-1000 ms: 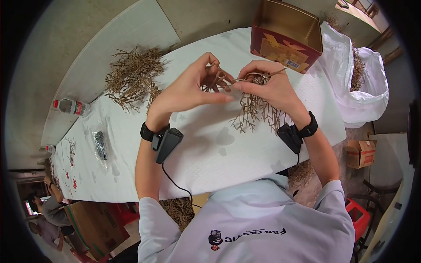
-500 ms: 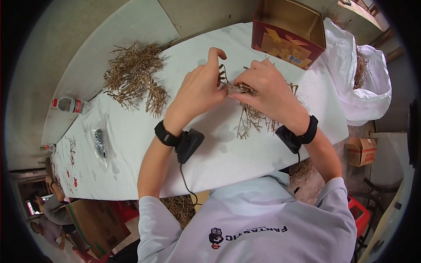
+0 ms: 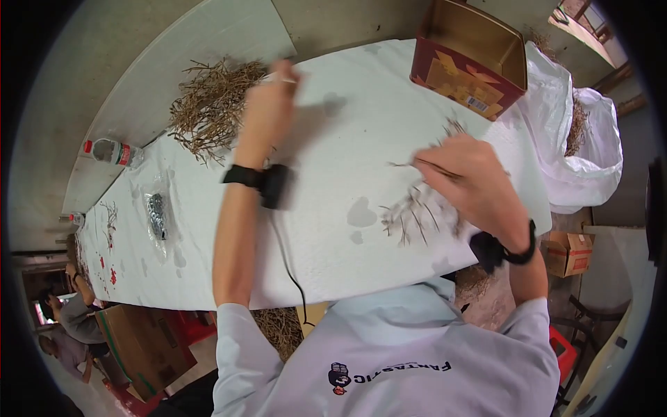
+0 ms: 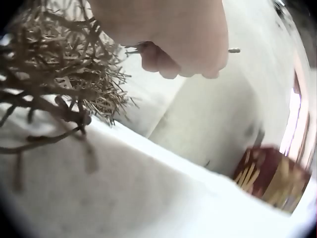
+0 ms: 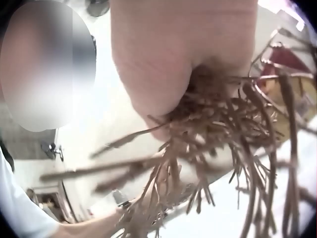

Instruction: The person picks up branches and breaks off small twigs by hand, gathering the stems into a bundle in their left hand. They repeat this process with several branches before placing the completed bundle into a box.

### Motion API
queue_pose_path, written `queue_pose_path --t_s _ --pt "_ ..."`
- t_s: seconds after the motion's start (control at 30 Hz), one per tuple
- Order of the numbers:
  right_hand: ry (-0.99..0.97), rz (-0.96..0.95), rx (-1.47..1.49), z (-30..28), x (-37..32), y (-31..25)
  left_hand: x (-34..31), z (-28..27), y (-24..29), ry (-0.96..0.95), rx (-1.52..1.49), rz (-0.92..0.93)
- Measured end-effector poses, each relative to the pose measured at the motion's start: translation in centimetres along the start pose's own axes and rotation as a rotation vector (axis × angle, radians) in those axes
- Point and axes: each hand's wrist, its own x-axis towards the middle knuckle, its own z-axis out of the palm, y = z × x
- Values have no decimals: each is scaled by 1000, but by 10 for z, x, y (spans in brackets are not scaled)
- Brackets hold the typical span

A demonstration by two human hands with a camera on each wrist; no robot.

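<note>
A bunch of dried, branching brown twigs [image 5: 208, 134] is gripped in my right hand [image 3: 476, 177], over the right half of the white-covered table. Its thin ends fan out below and beside the fingers. My left hand [image 3: 267, 111], blurred in the head view, is beside the tangled twig pile [image 3: 208, 104] at the back left. In the left wrist view, the fingers of that hand are curled round a thin twig [image 4: 234, 50], whose pale tip pokes out past the hand. Most of this twig is hidden by the hand.
A red and gold tin [image 3: 472, 76] stands at the back right, near a white sack [image 3: 590, 174] of twigs. On the left are a plastic bottle [image 3: 114, 153] and a clear packet [image 3: 158, 215]. A cardboard box [image 3: 570, 254] sits beyond the table's right end.
My left hand has moved away from the right hand, leftward to the pile. The right hand has shifted right and toward me, with the twig bunch still in its grip.
</note>
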Motion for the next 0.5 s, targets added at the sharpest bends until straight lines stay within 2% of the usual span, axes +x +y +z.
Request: queue_pose_path --t_s 0.03,0.07,0.13,0.17,0.2,0.27,0.3,0.37,0.5 --pt "1 -7 -5 -3 1 4 7 -14 -17 168 -110 -112" --pt "-2 155 148 -5 0 9 11 -18 -13 168 -119 -106" --pt "-11 473 454 -7 -1 17 12 -30 -1 31 -298 -268" --pt "-2 464 447 -5 3 22 14 -36 3 -31 -380 -340" --pt "47 424 531 1 8 27 17 -35 8 -24 -375 -331" --pt "132 355 706 16 15 33 15 -20 26 -229 -720 -374" --pt "132 355 704 19 18 34 15 -18 42 -228 -721 -373" --pt "177 370 740 24 24 33 15 -17 73 -355 -909 -341" --pt "280 357 793 36 31 40 7 -5 94 -454 -1054 -288"
